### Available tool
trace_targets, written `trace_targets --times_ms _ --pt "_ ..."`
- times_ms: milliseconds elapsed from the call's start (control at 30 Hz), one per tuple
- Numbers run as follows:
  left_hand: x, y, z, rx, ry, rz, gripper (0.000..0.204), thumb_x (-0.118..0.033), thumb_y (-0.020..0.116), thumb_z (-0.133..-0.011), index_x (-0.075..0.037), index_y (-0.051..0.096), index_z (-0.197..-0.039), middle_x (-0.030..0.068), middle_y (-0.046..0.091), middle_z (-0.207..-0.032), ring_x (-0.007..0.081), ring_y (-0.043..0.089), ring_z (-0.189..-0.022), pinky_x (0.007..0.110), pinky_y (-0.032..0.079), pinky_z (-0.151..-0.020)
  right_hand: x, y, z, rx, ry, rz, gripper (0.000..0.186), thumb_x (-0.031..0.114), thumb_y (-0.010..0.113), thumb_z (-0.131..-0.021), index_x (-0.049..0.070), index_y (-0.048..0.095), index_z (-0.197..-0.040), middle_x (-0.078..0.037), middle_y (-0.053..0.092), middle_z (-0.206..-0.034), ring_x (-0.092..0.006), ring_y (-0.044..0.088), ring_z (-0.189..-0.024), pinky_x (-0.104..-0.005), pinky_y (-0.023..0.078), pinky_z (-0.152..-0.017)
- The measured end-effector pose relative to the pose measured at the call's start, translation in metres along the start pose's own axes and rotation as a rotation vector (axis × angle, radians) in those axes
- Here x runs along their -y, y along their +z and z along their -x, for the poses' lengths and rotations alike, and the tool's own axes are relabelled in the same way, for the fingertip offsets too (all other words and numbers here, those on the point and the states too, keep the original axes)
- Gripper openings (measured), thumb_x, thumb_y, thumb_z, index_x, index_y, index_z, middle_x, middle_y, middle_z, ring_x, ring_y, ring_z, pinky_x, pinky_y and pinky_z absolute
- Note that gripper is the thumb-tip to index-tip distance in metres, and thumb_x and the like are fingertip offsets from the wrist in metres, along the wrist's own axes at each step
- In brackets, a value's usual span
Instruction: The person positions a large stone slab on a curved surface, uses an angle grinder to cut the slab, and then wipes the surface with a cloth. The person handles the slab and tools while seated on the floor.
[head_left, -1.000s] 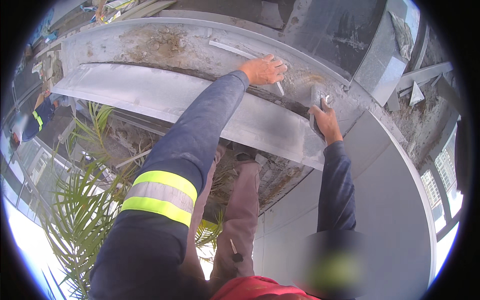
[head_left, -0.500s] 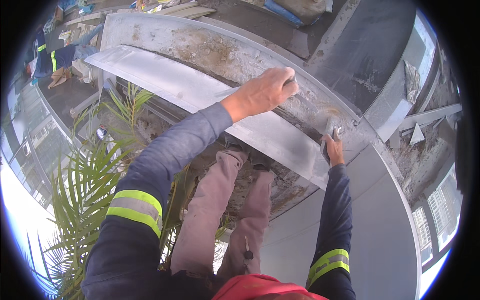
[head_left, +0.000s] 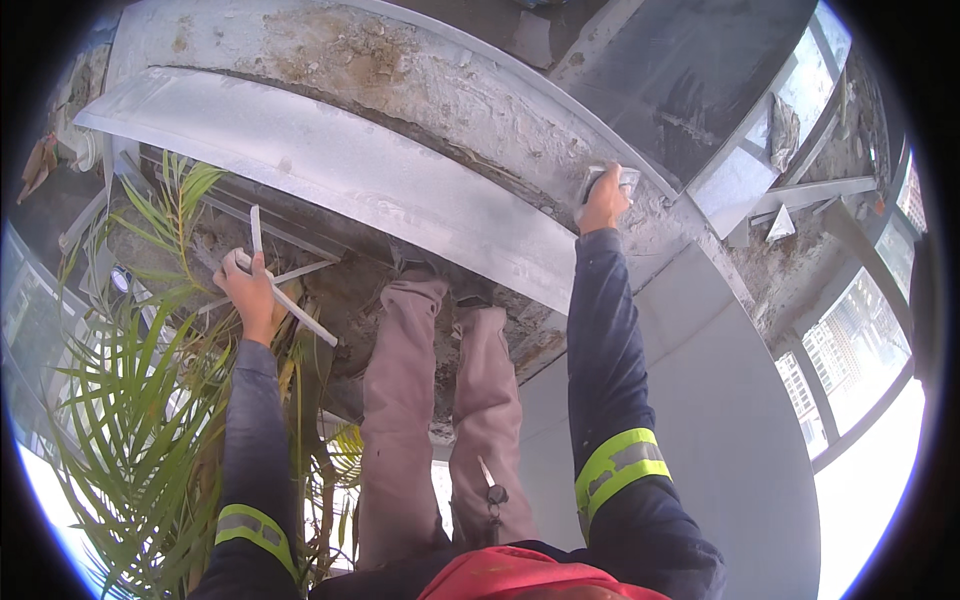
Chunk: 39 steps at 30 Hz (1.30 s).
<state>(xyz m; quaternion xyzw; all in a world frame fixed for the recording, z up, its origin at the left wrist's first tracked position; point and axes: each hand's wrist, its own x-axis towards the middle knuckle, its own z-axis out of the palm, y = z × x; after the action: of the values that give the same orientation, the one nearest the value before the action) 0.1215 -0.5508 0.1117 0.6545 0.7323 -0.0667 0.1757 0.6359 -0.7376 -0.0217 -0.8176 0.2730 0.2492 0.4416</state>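
My left hand point(head_left: 250, 292) is closed, out over the palm leaves and below the metal ledge. It grips what looks like a flat trowel point(head_left: 305, 318), a long pale edge reaching down to the right; its handle is hidden by the fingers. At the right end of the curved parapet, my right hand point(head_left: 604, 205) is wrapped round a small flat-bladed tool point(head_left: 627, 180) with a dark grip, its plate smeared grey and lying against the surface. The parapet top point(head_left: 480, 110) is rough, with whitish plaster and brown patches. In front of it runs a pale metal ledge point(head_left: 330, 165).
Palm fronds point(head_left: 130, 430) fill the lower left. A smooth grey curved panel point(head_left: 690, 400) drops away at lower right. Beyond the parapet lies a dark panel point(head_left: 690, 90); rubble and a broken white piece point(head_left: 781, 225) are at right. My legs point(head_left: 405, 400) stand below the ledge.
My left hand has swung from above the parapet down and left, over the palm, with its tool. My view has shifted; the right hand remains at the parapet's right end.
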Motion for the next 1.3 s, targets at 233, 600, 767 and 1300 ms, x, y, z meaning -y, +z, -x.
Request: trace_targets --times_ms 233,600,767,1300 --pt "-0.1 -0.015 0.034 0.009 -0.225 0.534 0.053 -0.025 0.065 -0.103 0.004 0.048 -0.143 0.022 0.034 -0.147 0.0299 0.057 -0.122 0.04 0.048 -0.103 -0.006 0.098 0.138 0.415 -0.135 0.444 0.094 0.034 0.069 -0.085 -0.013 0.027 -0.156 -0.034 0.062 -0.132 -0.0415 0.06 -0.127 -0.0372 0.044 -0.106" --pt "-0.272 0.007 0.19 0.518 -0.622 1.277 0.038 -0.017 0.061 -0.104 0.002 0.052 -0.135 0.0129 0.048 -0.125 0.0133 0.052 -0.098 0.028 0.047 -0.085 0.036 -0.025 0.007 0.167 0.27 0.193 0.055 0.037 0.065 -0.091 -0.004 0.057 -0.128 -0.014 0.064 -0.103 -0.0239 0.067 -0.085 -0.04 0.055 -0.064" --pt "-0.272 -0.006 0.179 0.425 -0.553 1.172 0.039 -0.023 0.056 -0.106 0.0 0.053 -0.137 0.0134 0.052 -0.132 0.0214 0.06 -0.115 0.036 0.051 -0.093 -0.017 0.071 0.046 0.004 -0.126 0.1 0.073 0.036 0.065 -0.09 -0.011 0.045 -0.143 -0.025 0.067 -0.114 -0.0374 0.069 -0.104 -0.0422 0.055 -0.086" --pt "-0.276 0.007 0.173 0.501 -0.637 1.213 0.036 -0.022 0.056 -0.105 0.002 0.057 -0.132 0.0094 0.057 -0.124 0.0181 0.061 -0.108 0.033 0.051 -0.085 0.018 0.0 -0.005 0.081 0.094 0.132 0.065 0.035 0.064 -0.09 -0.007 0.051 -0.138 -0.013 0.062 -0.106 -0.0196 0.063 -0.087 -0.0357 0.052 -0.073"
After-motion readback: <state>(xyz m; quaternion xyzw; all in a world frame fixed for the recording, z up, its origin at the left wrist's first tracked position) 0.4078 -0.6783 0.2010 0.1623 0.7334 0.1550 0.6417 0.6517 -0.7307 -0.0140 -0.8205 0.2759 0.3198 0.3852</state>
